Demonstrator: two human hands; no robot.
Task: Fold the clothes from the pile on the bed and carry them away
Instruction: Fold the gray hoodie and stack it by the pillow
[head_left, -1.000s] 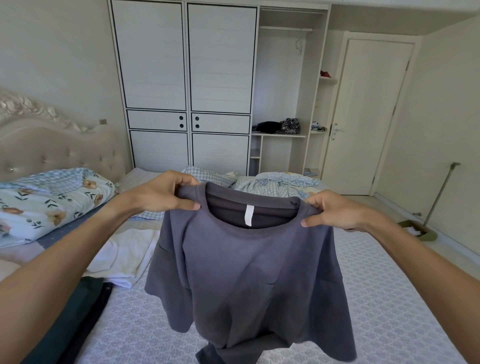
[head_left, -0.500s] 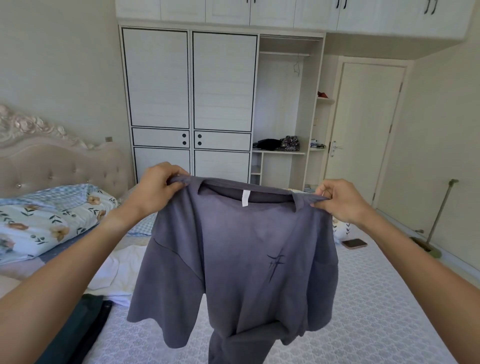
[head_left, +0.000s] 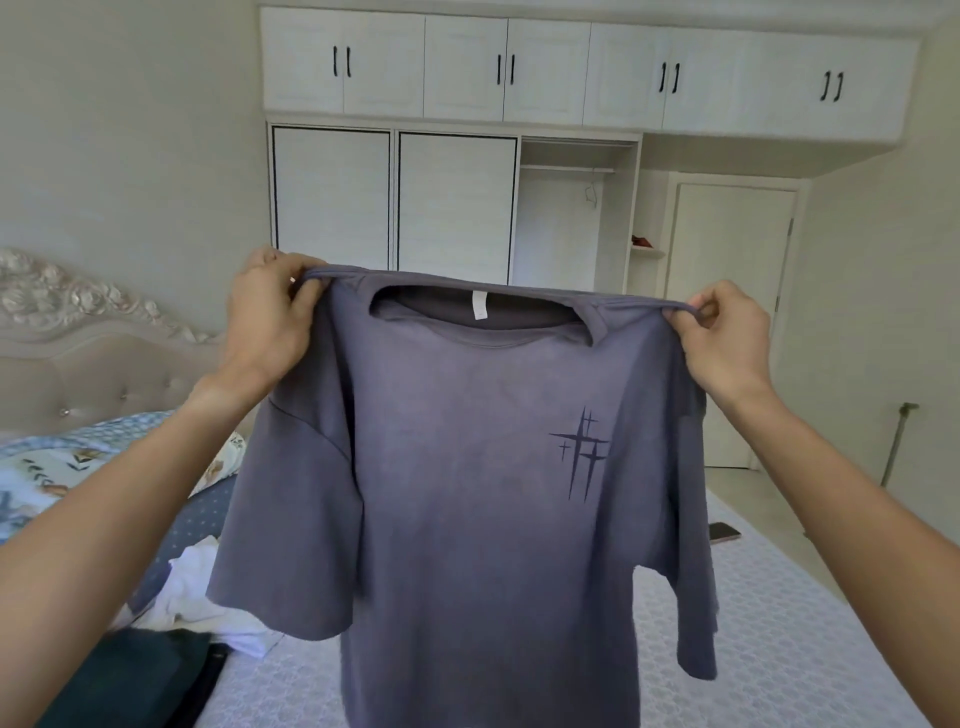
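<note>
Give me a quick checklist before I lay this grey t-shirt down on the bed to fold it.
1. Left hand grips one shoulder of the grey short-sleeved cotton t-shirt: ok.
2. Right hand grips the other shoulder: ok.
3. Shirt hangs spread, sleeves free: ok.
4. Hem untwisted: cannot tell, out of frame.
5. Pale quilted bedspread bare to the right: ok.
6. Dark flat phone lies near that spot: not ok.

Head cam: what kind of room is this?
A bedroom, most likely at home: a bed with a tufted headboard, a built-in wardrobe along the far wall, and clothes lying on the bed beside the held T-shirt.
</note>
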